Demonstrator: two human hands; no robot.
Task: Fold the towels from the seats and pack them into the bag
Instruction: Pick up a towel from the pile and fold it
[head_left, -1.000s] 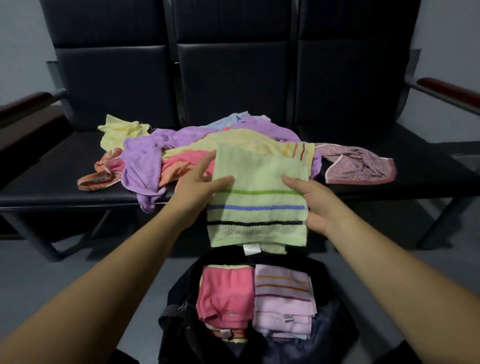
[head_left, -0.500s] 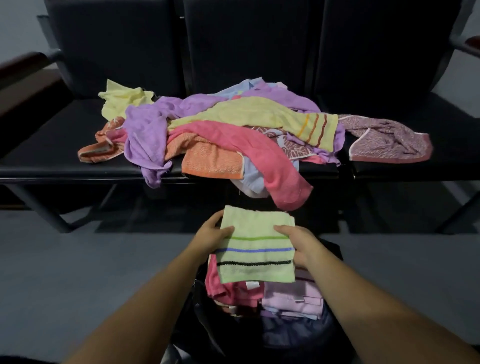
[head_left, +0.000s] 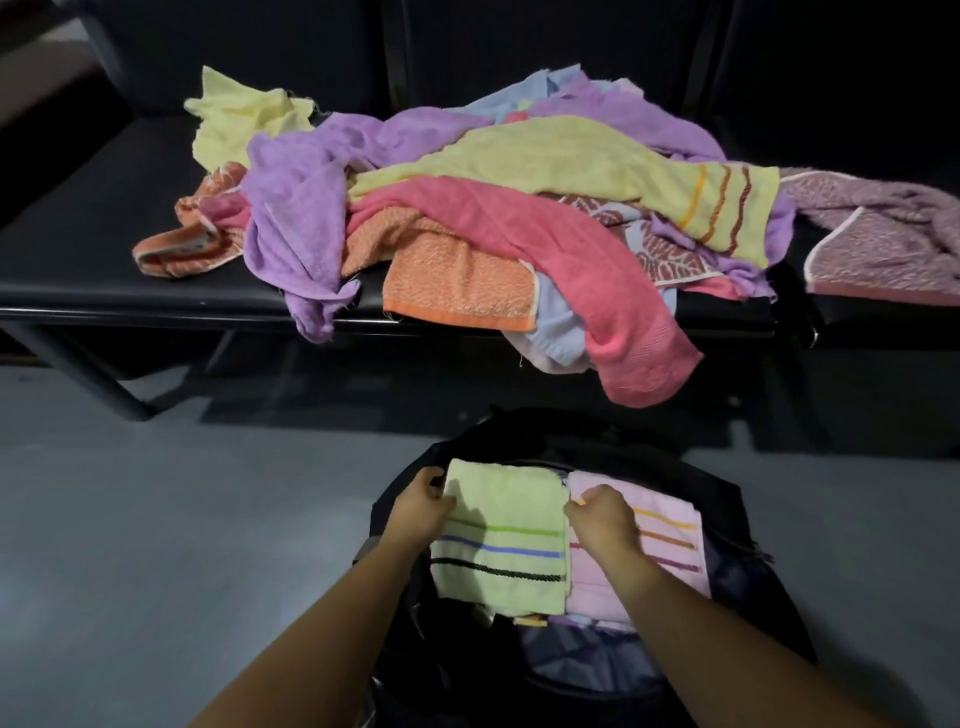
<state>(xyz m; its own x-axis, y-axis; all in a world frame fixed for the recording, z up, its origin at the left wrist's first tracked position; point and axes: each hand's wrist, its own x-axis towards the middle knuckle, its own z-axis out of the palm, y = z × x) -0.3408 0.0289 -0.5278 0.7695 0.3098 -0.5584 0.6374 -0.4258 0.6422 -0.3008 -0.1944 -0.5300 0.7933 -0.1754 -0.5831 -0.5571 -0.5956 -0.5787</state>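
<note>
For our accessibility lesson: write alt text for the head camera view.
Left hand and right hand grip a folded pale-green towel with green, blue and black stripes in an open black fabric bag on a grey floor, beside a folded pink striped towel. Behind, loose colourful towels lie heaped on black seats.

Dim, soft indoor light from above, black seats (head_left: 78, 249) nearly lost in darkness, broad shadow on the grey floor (head_left: 156, 519) beneath them, slight overall softness, wide-angle bending toward the frame edges
</note>
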